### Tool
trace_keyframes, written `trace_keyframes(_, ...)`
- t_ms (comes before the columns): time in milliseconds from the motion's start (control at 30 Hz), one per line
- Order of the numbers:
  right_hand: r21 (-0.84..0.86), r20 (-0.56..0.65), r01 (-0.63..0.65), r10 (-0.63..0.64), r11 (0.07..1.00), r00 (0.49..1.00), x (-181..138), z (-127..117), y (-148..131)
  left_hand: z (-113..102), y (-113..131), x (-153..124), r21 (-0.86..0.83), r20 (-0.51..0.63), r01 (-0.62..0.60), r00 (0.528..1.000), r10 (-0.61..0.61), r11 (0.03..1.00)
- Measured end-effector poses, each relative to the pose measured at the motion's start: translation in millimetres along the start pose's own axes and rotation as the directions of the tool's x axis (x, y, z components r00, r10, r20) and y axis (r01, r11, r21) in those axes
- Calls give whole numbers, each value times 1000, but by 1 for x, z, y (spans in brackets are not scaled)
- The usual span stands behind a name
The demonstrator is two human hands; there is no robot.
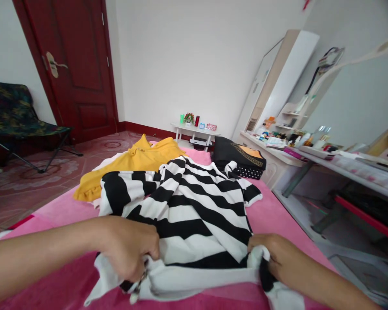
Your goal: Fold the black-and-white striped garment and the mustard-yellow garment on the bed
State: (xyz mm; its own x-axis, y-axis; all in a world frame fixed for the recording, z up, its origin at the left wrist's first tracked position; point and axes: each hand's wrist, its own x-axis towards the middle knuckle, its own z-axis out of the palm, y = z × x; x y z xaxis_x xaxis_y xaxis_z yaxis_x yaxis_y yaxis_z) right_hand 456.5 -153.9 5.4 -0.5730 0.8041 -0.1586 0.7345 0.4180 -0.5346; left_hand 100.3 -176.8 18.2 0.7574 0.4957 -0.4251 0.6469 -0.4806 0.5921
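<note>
A black-and-white striped shirt (pixel 200 211) lies spread over the pink bed cover, its sleeves toward the far side. My left hand (pixel 126 245) is closed on the near left part of the shirt, with white cloth hanging below the fist and a small dangling trim beside it. At the near right, my right hand (pixel 270 254) grips bunched white and black cloth of the same shirt. A white strip of the fabric stretches between both hands. My fingertips are partly hidden by the cloth.
A yellow garment (pixel 145 157) lies beyond on the left of the pink bed (pixel 274 215). Folded dark clothes (pixel 236 157) are stacked at the far right. A cluttered dressing table (pixel 339 163) stands to the right, a folding chair (pixel 22 116) to the left.
</note>
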Motion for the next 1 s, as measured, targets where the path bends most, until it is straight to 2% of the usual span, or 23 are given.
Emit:
trace_keyframes(67, 99, 70, -48, 41, 994, 997, -1, -8, 1, -5, 4, 0, -39, 150, 35, 988, -29, 999)
trace_keyframes(133, 252, 107, -80, 55, 964, 993, 5, -24, 0, -20, 16, 3, -147, 290, 107, 955, -60, 983)
trace_keyframes(200, 410, 72, -71, 46, 909, 996, 20, -39, -2, -35, 30, 15, -184, 315, 125, 947, -62, 975)
trace_keyframes(233, 472, 33, -55, 45, 880, 998, 29, -42, -2, -40, 34, 26, -135, 257, 95, 965, -58, 986)
trace_keyframes(267, 514, -4, -41, 50, 857, 999, 39, -43, 0, -44, 36, 40, -36, 148, 68, 987, -62, 997)
trace_keyframes(300, 538, -17, -36, 54, 842, 998, 50, -41, 4, -45, 35, 56, 101, -8, 72, 997, -72, 992)
trace_keyframes(333, 549, 0, -45, 54, 835, 999, 61, -38, 11, -45, 29, 73, 251, -198, 129, 977, -80, 959)
trace_keyframes(367, 551, 25, -64, 60, 832, 998, 71, -35, 22, -45, 20, 89, 363, -382, 242, 920, -93, 900)
trace_keyframes(400, 549, 29, -87, 84, 831, 996, 81, -31, 35, -44, 7, 103, 404, -523, 362, 845, -112, 840)
trace_keyframes(467, 535, -90, -129, 208, 835, 974, 97, -29, 65, -44, -26, 122, 376, -682, 510, 717, -141, 774)
trace_keyframes(533, 457, -314, -187, 355, 869, 881, 112, -33, 92, -49, -62, 129, 329, -782, 566, 612, -118, 756)
trace_keyframes(567, 373, -416, -227, 381, 900, 826, 120, -36, 100, -52, -79, 129, 315, -823, 586, 561, -93, 747)
trace_keyframes(600, 261, -494, -263, 363, 929, 790, 129, -40, 104, -55, -94, 128, 304, -855, 608, 514, -72, 734)
trace_keyframes(667, 8, -594, -273, 224, 962, 773, 150, -47, 100, -60, -116, 126, 291, -888, 648, 456, -53, 704)
trace_keyframes(767, -258, -633, -177, -28, 950, 773, 184, -55, 83, -62, -132, 128, 274, -909, 677, 414, -46, 683)
trace_keyframes(833, -366, -622, -191, -86, 911, 779, 202, -58, 79, -60, -135, 132, 279, -918, 676, 397, -18, 682)
trace_keyframes(900, -446, -603, -333, -4, 831, 798, 215, -59, 85, -57, -136, 134, 279, -922, 671, 386, -4, 687)
trace_keyframes(1000, -506, -548, -559, 255, 657, 797, 227, -60, 105, -56, -138, 135, 265, -927, 663, 376, -5, 700)
